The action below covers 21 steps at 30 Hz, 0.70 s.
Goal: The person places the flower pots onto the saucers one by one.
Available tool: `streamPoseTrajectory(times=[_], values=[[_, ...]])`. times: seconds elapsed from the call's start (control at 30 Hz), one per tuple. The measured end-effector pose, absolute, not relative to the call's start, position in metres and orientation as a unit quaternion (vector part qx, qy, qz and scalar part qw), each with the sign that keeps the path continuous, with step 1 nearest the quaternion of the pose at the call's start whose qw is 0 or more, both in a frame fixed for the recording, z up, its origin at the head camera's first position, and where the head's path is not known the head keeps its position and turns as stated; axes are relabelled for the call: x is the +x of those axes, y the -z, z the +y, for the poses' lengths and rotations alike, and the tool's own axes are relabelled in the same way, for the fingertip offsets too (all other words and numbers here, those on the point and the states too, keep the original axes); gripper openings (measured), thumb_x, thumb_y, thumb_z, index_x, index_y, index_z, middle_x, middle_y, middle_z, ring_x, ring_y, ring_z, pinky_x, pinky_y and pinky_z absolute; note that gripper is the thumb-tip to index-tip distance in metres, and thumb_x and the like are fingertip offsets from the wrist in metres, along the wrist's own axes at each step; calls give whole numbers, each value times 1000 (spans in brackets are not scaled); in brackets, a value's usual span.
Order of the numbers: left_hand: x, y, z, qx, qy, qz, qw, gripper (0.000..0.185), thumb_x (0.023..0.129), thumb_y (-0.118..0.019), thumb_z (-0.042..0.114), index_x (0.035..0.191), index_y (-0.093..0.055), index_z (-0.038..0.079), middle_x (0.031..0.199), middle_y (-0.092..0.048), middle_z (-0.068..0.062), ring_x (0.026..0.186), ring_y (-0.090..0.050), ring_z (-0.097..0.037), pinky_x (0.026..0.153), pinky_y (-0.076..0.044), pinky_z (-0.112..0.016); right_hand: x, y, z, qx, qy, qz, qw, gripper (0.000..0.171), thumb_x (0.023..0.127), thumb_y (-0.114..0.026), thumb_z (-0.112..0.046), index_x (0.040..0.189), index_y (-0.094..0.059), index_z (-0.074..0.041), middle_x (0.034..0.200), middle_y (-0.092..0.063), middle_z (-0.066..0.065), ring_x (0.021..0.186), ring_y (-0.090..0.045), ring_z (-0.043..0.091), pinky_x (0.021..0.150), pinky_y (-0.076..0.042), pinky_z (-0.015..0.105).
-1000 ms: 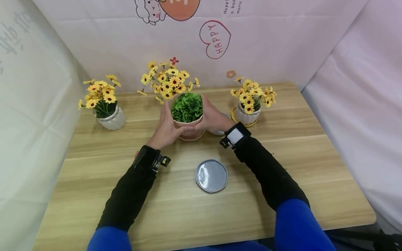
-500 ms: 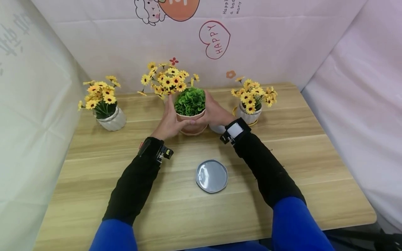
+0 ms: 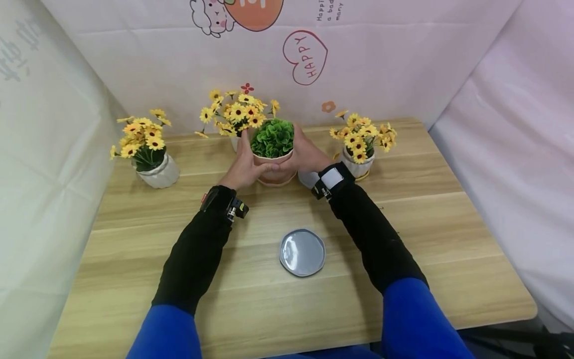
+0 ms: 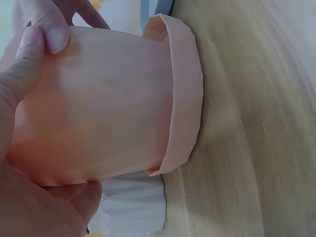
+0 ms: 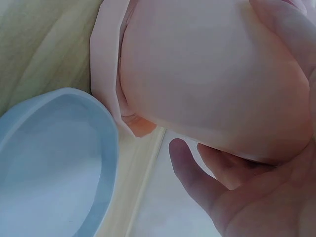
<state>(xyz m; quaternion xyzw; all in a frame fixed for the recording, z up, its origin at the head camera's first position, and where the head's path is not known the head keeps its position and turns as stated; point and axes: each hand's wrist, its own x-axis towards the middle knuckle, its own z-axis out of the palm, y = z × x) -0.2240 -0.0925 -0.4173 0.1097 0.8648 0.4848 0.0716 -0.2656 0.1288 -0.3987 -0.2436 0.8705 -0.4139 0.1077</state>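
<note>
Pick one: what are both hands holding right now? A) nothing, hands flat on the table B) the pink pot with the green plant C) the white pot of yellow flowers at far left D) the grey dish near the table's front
B: the left hand and right hand wrap the sides of the pink pot with the green plant; the grey dish lies untouched nearer the person.

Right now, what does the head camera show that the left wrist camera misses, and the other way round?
Only the head view shows the round grey saucer, three pots of yellow flowers, the green leafy plant and the right hand. Only the left wrist view shows, close up, the pot's matching pink saucer against the wood. Both show the left hand gripping the pink pot.
</note>
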Motion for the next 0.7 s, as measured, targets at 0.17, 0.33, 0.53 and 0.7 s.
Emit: streamPoseTrajectory(times=[0.17, 0.33, 0.53, 0.7], values=[[-232, 415, -91, 112, -476, 869, 75, 130, 94, -79, 45, 165, 26, 14, 178, 16, -15, 167, 6, -31, 136, -14, -49, -270, 396, 130, -235, 417, 871, 109, 133, 80, -94, -28, 167, 5, -11, 175, -15, 15, 162, -24, 27, 134, -24, 42], [-237, 413, -85, 105, -461, 877, 85, 130, 95, -77, 45, 164, 29, 12, 177, 18, -15, 166, 7, -34, 136, -11, -50, -275, 396, 133, -202, 410, 882, 120, 130, 83, -93, -24, 167, 5, -8, 174, -18, 18, 161, -26, 29, 133, -26, 43], [-248, 413, -83, 95, -465, 874, 100, 130, 96, -75, 46, 162, 31, 12, 176, 22, -18, 165, 12, -35, 136, -9, -51, -281, 393, 133, -188, 401, 888, 121, 130, 84, -91, -28, 166, 6, -5, 173, -16, 21, 162, -23, 32, 134, -24, 44], [-255, 415, -80, 114, -483, 862, 104, 125, 98, -73, 43, 164, 29, 13, 177, 19, -18, 166, -3, -36, 135, -18, -49, -285, 392, 136, -174, 397, 892, 124, 131, 85, -91, -30, 166, 9, -5, 175, -9, 20, 164, -17, 30, 134, -23, 44]])
